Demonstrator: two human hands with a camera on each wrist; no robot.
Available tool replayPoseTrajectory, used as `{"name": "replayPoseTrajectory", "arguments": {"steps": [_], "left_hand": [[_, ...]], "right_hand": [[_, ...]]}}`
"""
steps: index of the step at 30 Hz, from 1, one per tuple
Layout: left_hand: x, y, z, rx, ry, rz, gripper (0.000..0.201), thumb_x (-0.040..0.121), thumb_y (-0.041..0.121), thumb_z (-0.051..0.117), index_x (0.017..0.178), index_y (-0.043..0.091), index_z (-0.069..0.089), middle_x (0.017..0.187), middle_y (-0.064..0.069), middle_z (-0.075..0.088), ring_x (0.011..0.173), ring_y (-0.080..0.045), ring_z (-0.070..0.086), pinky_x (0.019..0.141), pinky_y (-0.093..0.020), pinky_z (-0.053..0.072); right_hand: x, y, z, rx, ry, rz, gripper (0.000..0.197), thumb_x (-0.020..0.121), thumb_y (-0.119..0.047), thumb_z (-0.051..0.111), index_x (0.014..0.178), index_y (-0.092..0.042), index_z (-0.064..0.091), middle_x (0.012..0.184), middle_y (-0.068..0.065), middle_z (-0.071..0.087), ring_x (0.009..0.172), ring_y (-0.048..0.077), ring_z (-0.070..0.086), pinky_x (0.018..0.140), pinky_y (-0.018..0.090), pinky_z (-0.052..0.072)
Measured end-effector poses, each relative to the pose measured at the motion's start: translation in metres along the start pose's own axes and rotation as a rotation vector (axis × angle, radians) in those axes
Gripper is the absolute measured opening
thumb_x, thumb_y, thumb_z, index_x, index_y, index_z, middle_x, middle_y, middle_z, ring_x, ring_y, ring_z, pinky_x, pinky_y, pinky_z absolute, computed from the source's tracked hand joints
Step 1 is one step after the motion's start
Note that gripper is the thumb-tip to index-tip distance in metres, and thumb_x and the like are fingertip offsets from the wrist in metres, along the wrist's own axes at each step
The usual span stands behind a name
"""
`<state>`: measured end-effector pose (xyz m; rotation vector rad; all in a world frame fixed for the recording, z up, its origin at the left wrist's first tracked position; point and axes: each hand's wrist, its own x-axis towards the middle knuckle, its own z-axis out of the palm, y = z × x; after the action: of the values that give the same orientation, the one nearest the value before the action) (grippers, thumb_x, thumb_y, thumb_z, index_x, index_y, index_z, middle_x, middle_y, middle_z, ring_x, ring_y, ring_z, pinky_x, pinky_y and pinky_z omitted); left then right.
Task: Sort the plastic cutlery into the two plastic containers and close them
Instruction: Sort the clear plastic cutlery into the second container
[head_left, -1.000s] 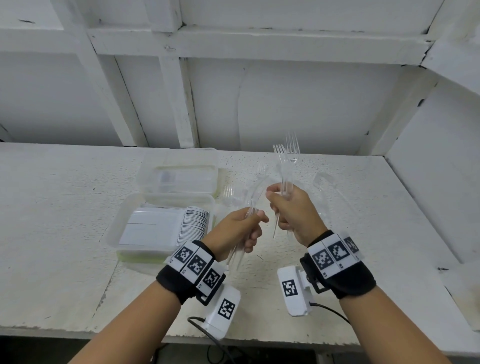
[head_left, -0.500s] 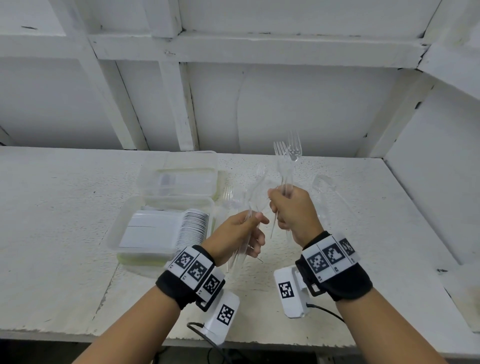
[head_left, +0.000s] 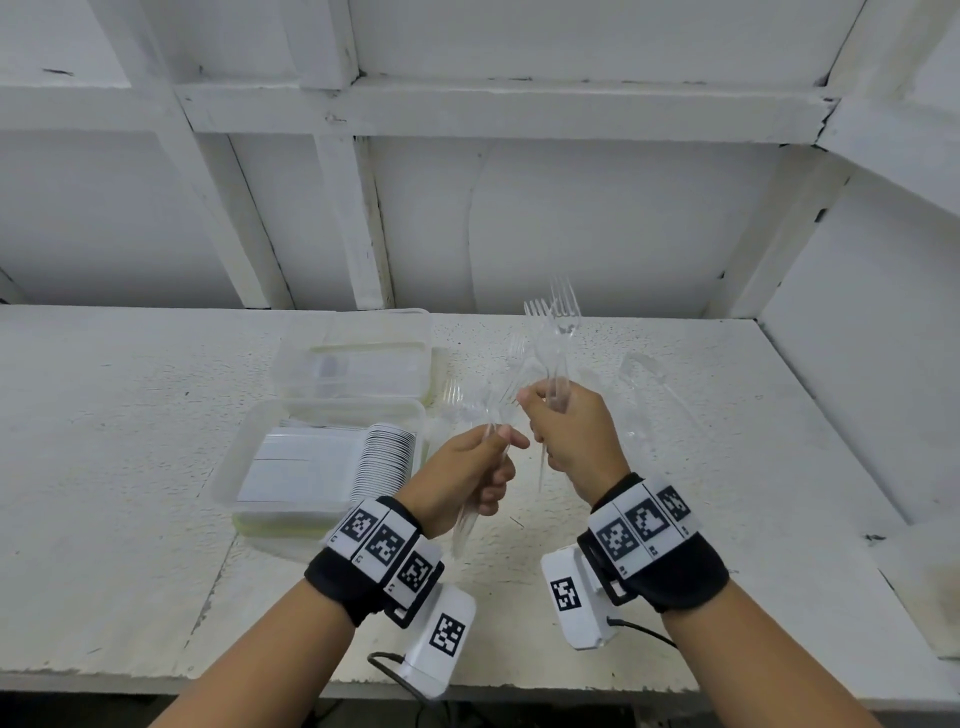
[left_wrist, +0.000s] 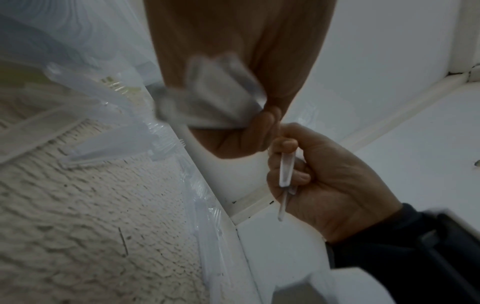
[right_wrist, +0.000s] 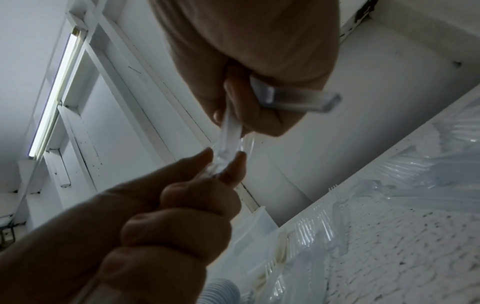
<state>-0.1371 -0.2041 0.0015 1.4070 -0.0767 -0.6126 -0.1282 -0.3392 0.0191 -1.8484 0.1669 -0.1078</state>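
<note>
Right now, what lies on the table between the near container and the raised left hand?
In the head view, loose clear forks lie on the table right of the near container, beyond the left hand, which grips other clear cutlery.

table (head_left: 130, 467): white, rough, with small dark specks | wall (head_left: 597, 218): white, with wide painted beams across and up | light tube (right_wrist: 55, 90): long, glowing, high up in the right wrist view | wrist bands (head_left: 374, 551): black, with black and white square tags | cable (head_left: 387, 670): thin, dark, at the near table edge
</note>
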Motion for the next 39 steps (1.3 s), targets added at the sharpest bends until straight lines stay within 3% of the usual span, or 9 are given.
{"name": "replayPoseTrajectory", "arguments": {"steps": [6,11,15,21,25,28,31,35,39], "left_hand": [[-0.002,0.001,-0.002,0.034,-0.025,0.001,0.033,0.099,0.037,0.034,0.099,0.012,0.055,0.054,0.005,0.037,0.04,-0.005,0.029,0.039,-0.016,0.026],[-0.001,0.007,-0.005,0.12,-0.153,-0.042,0.059,0.098,0.049,0.014,0.11,0.009,0.056,0.046,0.003,0.042,0.032,-0.006,0.032,0.038,-0.018,0.037],[-0.002,0.015,-0.01,0.231,-0.22,-0.074,0.073,0.095,0.054,0.002,0.117,0.008,0.055,0.043,0.002,0.047,0.033,-0.009,0.041,0.045,-0.021,0.045],[-0.005,0.018,-0.01,0.279,-0.312,-0.084,0.07,0.088,0.061,0.005,0.103,0.014,0.055,0.039,0.002,0.04,0.029,-0.008,0.036,0.042,-0.02,0.046],[-0.005,0.021,-0.009,0.306,-0.287,-0.096,0.074,0.091,0.059,0.002,0.097,0.01,0.057,0.036,0.001,0.037,0.027,-0.009,0.031,0.039,-0.018,0.041],[-0.008,0.022,-0.011,0.329,-0.301,-0.135,0.077,0.09,0.061,0.002,0.097,0.011,0.061,0.036,0.0,0.038,0.027,-0.009,0.032,0.038,-0.017,0.038],[-0.009,0.019,-0.014,0.335,-0.337,-0.166,0.079,0.084,0.067,0.004,0.095,0.012,0.06,0.039,0.0,0.042,0.029,-0.01,0.034,0.039,-0.018,0.04],[-0.001,0.014,-0.013,0.063,-0.212,-0.134,0.064,0.093,0.058,0.011,0.092,0.009,0.052,0.054,-0.003,0.052,0.034,-0.013,0.045,0.042,-0.022,0.044],[-0.002,0.013,-0.013,-0.052,-0.222,-0.097,0.036,0.088,0.038,0.045,0.097,0.007,0.06,0.066,0.0,0.061,0.052,-0.012,0.058,0.049,-0.024,0.05]], "right_hand": [[0.001,-0.002,-0.006,0.037,-0.082,0.055,0.022,0.091,-0.022,0.057,0.113,-0.02,0.051,0.067,0.0,0.045,0.046,0.005,0.039,0.037,0.016,0.03],[0.002,-0.009,-0.006,0.053,-0.211,0.038,0.008,0.094,-0.017,0.052,0.091,-0.013,0.058,0.058,-0.001,0.045,0.042,0.003,0.039,0.036,0.015,0.03],[0.004,-0.009,-0.01,0.125,-0.243,0.025,0.009,0.095,-0.017,0.05,0.094,-0.01,0.056,0.06,0.0,0.044,0.035,-0.001,0.036,0.035,0.015,0.028],[0.008,-0.01,-0.01,0.129,-0.226,0.001,0.009,0.096,-0.018,0.047,0.096,-0.009,0.045,0.062,0.003,0.044,0.035,0.002,0.032,0.034,0.017,0.027],[0.011,-0.008,-0.01,0.158,-0.23,0.016,0.019,0.096,-0.018,0.049,0.113,-0.011,0.042,0.063,0.003,0.045,0.038,0.004,0.032,0.035,0.017,0.027],[0.011,-0.007,-0.015,0.171,-0.296,-0.001,0.005,0.095,-0.017,0.051,0.098,-0.014,0.053,0.057,0.0,0.046,0.039,0.005,0.034,0.035,0.016,0.028],[0.011,-0.005,-0.021,0.173,-0.316,-0.032,0.017,0.094,-0.017,0.053,0.078,-0.01,0.054,0.052,-0.003,0.045,0.039,0.006,0.036,0.034,0.016,0.028],[0.011,-0.002,-0.024,0.177,-0.31,-0.042,0.017,0.094,-0.017,0.052,0.084,-0.003,0.053,0.052,-0.002,0.044,0.038,0.007,0.034,0.033,0.016,0.027],[0.013,0.0,-0.026,0.175,-0.311,-0.03,0.017,0.093,-0.016,0.054,0.078,-0.009,0.053,0.051,-0.003,0.045,0.037,0.006,0.035,0.034,0.016,0.027]]}}
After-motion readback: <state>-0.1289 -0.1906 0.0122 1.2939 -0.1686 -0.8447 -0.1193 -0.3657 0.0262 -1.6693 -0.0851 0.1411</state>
